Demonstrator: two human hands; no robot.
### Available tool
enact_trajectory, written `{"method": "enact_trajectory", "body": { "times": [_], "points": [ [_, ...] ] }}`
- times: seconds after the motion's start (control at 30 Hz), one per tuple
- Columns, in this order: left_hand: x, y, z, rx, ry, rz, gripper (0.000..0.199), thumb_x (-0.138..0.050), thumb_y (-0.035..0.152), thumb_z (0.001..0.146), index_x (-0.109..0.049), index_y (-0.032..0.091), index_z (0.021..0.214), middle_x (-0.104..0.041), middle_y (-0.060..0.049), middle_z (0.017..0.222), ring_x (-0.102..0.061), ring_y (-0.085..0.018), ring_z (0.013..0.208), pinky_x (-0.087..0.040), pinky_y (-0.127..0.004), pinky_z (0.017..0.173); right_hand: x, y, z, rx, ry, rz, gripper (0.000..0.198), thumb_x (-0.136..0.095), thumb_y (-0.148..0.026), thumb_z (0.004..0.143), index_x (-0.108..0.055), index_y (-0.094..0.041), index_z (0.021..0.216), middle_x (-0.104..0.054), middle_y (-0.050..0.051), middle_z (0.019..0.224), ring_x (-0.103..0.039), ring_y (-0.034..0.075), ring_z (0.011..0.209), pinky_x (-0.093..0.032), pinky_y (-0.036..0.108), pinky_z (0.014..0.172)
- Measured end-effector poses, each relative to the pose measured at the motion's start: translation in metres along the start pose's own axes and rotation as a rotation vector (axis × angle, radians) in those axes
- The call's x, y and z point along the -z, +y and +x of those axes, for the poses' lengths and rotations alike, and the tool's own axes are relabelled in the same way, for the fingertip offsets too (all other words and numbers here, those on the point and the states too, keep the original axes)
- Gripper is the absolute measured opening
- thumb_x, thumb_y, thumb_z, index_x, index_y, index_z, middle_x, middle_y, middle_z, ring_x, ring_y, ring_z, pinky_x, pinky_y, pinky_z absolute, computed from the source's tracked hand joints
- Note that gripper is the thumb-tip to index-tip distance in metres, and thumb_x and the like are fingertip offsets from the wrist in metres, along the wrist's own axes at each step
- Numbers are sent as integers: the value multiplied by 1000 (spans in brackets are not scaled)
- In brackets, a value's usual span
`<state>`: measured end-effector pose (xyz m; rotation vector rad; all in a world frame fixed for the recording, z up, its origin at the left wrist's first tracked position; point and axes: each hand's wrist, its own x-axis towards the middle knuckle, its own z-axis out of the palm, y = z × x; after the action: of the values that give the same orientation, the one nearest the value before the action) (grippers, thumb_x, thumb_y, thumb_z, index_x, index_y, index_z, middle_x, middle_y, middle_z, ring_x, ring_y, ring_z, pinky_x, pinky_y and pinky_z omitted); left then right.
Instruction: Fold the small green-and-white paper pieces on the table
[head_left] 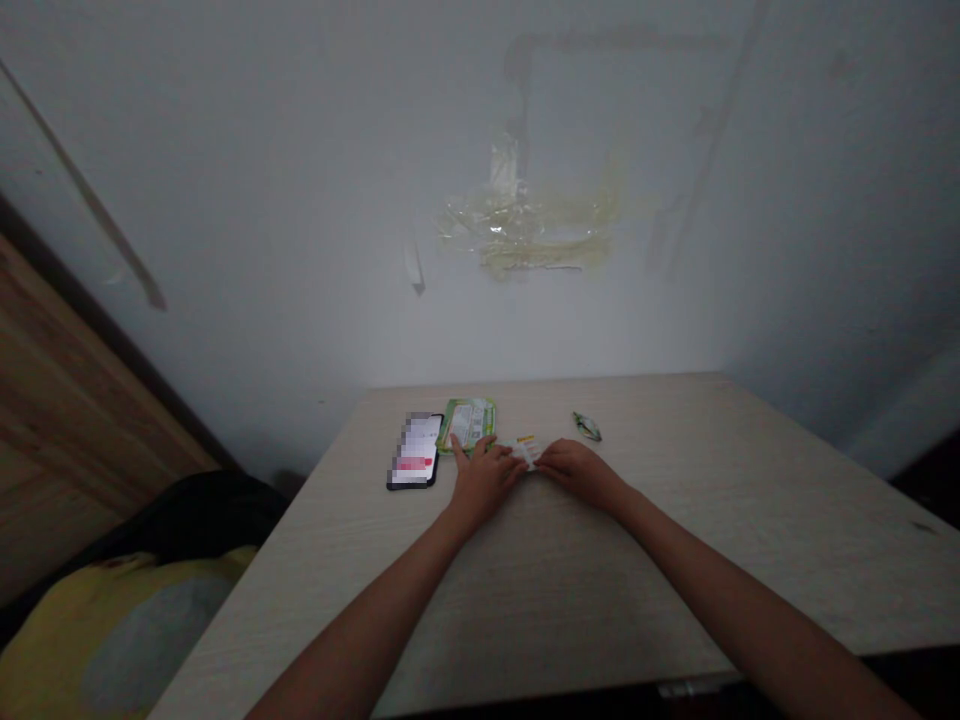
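Note:
A small white printed paper slip with a yellow-orange mark lies between my two hands on the table. My left hand pinches its left edge with thumb and forefinger, while the outer fingers spread over the near edge of a flat green-and-white printed packet. From the other side, my right hand grips the slip's right edge with its fingers drawn together. The fingertips partly cover the slip. Just beyond my right hand rests a small crumpled green wrapper.
A phone with its screen lit, partly pixelated, lies left of the packet. The pale wooden table meets a wall with old tape on it. At lower left are a yellow-and-grey soft item and a wooden panel.

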<state>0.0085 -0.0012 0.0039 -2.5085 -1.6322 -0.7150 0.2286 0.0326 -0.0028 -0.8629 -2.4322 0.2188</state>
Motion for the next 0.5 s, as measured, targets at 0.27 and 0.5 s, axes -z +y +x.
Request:
{"method": "enact_trajectory", "body": {
  "times": [0.27,0.5],
  "points": [
    [0,0,0,-3,9,6,30,-41,48,95,-68,39,104,-69,4,116,-44,-29,127,8,-78,103,1,-5,1,-50,1,-53,14,-55,-12,84,-67,-17,90,-68,9,92,-62,19,87,-50,31,80],
    [-1,-1,0,0,13,-7,30,-42,47,95,-69,38,104,-69,3,117,-45,-28,127,10,-78,103,1,-7,0,-152,64,-8,11,-61,-12,77,-67,-18,84,-69,7,89,-63,19,83,-49,30,78]
  ]
}}
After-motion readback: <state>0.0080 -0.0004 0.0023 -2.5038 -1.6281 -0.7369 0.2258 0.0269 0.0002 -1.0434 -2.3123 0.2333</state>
